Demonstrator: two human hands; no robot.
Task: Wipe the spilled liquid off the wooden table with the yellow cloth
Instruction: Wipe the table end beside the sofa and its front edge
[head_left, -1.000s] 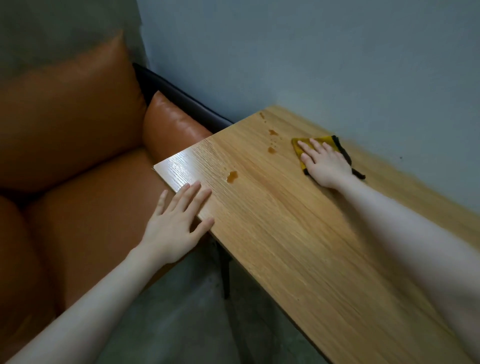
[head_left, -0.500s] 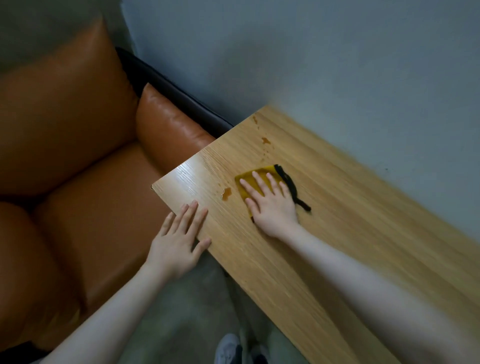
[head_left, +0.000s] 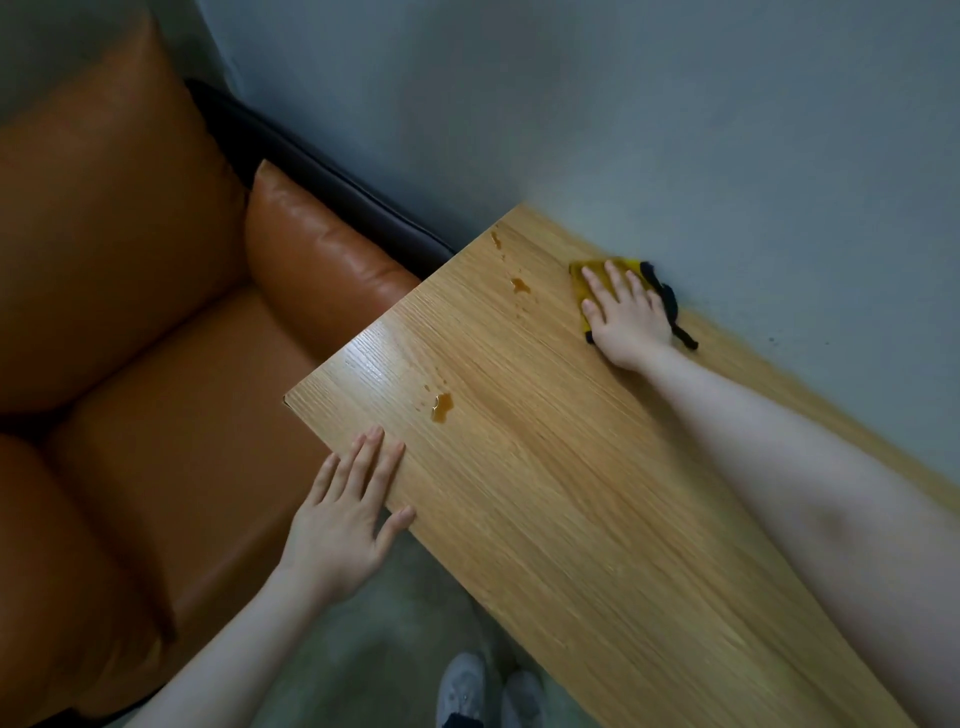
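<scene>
From the head view, the right hand lies flat with fingers straight and slightly spread, pressing the yellow cloth onto the wooden worktop close to the grey wall; the cloth's black edging shows beside the hand on the wall side. The left hand is open too — fingers straight, resting on the near left edge of the worktop with the thumb on its long side. Amber spilled liquid sits in separate spots: a larger puddle just beyond the left fingertips, a smaller one near the cloth, and a streak by the far corner. An orange sofa stands left of the worktop — grey shoes show on the floor below.
</scene>
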